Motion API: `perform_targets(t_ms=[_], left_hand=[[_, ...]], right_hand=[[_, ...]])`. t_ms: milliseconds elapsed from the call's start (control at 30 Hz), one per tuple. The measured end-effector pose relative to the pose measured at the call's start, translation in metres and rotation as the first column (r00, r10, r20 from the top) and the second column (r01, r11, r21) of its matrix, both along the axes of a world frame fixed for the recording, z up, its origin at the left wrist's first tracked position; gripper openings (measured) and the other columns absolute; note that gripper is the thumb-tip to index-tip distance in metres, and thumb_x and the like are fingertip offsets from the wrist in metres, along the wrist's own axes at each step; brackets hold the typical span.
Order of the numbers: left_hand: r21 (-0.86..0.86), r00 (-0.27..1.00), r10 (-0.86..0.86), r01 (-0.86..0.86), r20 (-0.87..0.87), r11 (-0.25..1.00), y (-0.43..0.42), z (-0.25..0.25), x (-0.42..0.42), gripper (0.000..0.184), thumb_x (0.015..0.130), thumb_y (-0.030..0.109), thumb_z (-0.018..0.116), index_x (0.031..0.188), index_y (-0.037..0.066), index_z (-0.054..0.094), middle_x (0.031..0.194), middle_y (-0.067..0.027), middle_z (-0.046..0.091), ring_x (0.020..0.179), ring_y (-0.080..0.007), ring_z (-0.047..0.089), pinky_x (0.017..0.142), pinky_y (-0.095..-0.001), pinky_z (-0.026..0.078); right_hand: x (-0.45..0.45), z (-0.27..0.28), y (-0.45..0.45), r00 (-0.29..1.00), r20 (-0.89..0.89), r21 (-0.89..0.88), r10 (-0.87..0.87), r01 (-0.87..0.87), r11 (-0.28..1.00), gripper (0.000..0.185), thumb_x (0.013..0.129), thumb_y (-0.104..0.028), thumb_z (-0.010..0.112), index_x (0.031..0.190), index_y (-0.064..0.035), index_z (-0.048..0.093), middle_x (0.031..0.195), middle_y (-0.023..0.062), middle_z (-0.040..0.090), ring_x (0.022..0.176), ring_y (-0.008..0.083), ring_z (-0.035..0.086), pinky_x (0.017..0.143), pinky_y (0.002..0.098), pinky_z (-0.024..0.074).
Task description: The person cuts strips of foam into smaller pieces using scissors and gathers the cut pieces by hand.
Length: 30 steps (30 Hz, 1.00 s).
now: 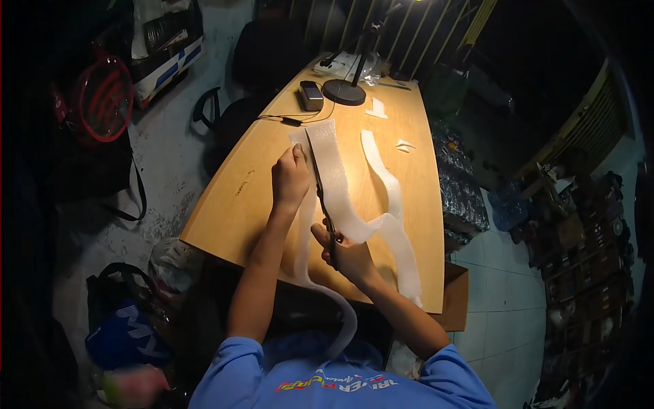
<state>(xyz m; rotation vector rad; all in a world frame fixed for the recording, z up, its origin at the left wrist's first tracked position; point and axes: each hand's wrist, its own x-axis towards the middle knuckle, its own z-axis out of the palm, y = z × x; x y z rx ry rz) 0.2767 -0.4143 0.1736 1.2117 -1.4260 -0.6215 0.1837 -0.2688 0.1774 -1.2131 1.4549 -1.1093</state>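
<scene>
My left hand [291, 178] is closed on the upper left edge of a long white packing foam sheet [330, 160], thumb on top. In my right hand [351, 260] are dark scissors [319, 183], their long blades pointing away from me along the sheet. A narrow strip [304, 249] hangs left of the blades, over the table's near edge and down to my shirt. The wider part of the sheet runs over my right hand, partly hiding it, and drops toward the right. Beyond it a separate-looking wavy strip [383, 174] lies on the table; where it joins is unclear.
The wooden table [231, 198] holds a lamp base [344, 92], a small dark box-shaped device [311, 96] with a cable, and white scraps [405, 146]. A cardboard box [455, 300] stands by the right edge. A dark chair [238, 126] is at the left.
</scene>
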Motion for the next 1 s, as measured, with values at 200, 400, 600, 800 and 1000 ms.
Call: perform_targets(t_ms=[200,400,600,800,1000], left_hand=[[0.030,0.996,-0.073,0.072,0.055,0.997,-0.024,-0.013,-0.003,0.037,0.094,0.026,0.042,0.077,-0.004,0.055,0.071,-0.0256,0.057,0.067,-0.0433,0.056,0.059,-0.0447,0.043],[0.109,0.985,-0.168,0.163,0.039,0.981,-0.046,-0.029,-0.004,0.037,0.093,0.028,0.042,0.078,-0.004,0.054,0.074,-0.0273,0.056,0.071,-0.0438,0.057,0.062,-0.0447,0.044],[0.110,0.990,-0.131,0.125,0.052,0.986,-0.048,-0.043,0.003,0.038,0.094,0.029,0.043,0.078,-0.004,0.054,0.071,-0.0248,0.056,0.063,-0.0384,0.056,0.061,-0.0424,0.043],[0.034,0.970,-0.183,0.191,-0.160,0.981,-0.028,-0.006,0.001,0.031,0.093,0.024,0.049,0.079,-0.003,0.056,0.059,-0.0142,0.051,0.054,-0.0140,0.043,0.053,-0.0332,0.038],[0.006,0.882,-0.442,0.449,-0.161,0.893,0.007,0.035,0.014,0.034,0.092,0.030,0.055,0.091,-0.003,0.061,0.077,-0.0067,0.063,0.069,-0.0132,0.057,0.065,-0.0270,0.046]], right_hand=[[-0.019,-0.016,-0.034,0.988,0.119,-0.021,0.095,-0.093,0.995,0.037,0.084,-0.034,0.067,0.089,-0.0036,0.046,0.057,-0.0031,0.041,0.041,0.0036,0.039,0.037,0.0193,0.0269],[-0.024,-0.028,-0.059,1.000,-0.005,-0.033,-0.015,0.015,0.999,0.056,0.080,-0.047,0.068,0.097,0.0036,0.050,0.062,-0.0014,0.045,0.046,0.0050,0.040,0.040,0.0195,0.0296],[-0.023,-0.033,-0.073,0.999,0.024,0.013,-0.035,0.035,0.999,0.051,0.078,-0.047,0.069,0.090,0.0008,0.054,0.063,-0.0027,0.047,0.048,0.0037,0.042,0.040,0.0191,0.0294],[-0.016,-0.011,-0.068,0.957,0.291,-0.056,0.016,0.001,0.998,0.039,0.076,-0.031,0.075,0.088,-0.0007,0.053,0.062,-0.0038,0.047,0.045,0.0035,0.041,0.039,0.0190,0.0289],[-0.008,0.021,-0.059,0.853,0.521,-0.302,0.036,0.144,0.942,0.028,0.077,-0.007,0.071,0.092,-0.0012,0.048,0.060,-0.0041,0.042,0.044,0.0028,0.039,0.037,0.0184,0.0263]])
